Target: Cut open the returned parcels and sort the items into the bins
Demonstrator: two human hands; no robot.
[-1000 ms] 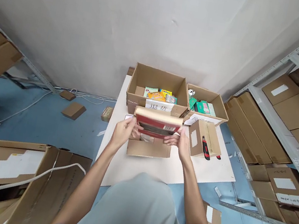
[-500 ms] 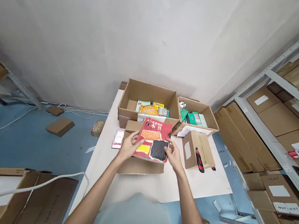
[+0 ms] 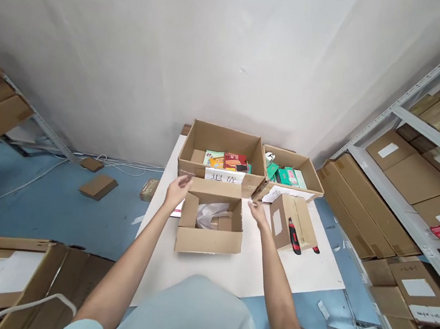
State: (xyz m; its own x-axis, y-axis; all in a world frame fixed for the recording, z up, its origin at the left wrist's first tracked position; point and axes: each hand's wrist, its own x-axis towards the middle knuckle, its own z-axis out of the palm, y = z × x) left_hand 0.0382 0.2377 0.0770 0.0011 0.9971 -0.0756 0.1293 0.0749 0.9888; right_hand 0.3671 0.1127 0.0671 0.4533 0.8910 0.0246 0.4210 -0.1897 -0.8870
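A red book (image 3: 236, 161) lies in the large open carton (image 3: 188, 150) at the back of the table, on top of other colourful books. The carton's front bears a white label (image 3: 224, 176) with handwritten characters. Close to that carton's front left corner is my left hand (image 3: 176, 192), open with nothing in it. My right hand (image 3: 257, 214), also open and holding nothing, hovers right of a smaller opened box (image 3: 208, 242). Between my hands, this smaller box has its flaps spread and clear plastic wrap (image 3: 211, 215) inside.
A second carton (image 3: 310, 185) with green packs adjoins the large one. A closed box (image 3: 283, 229) with a red-and-black utility knife (image 3: 295, 236) on it sits at the right of the white table (image 3: 290, 273). Shelving (image 3: 425, 135) with boxes lines the right side.
The red book has gone from between both hands into the large back carton. My hands have let go and moved apart, uncovering the small open box and its plastic wrap.
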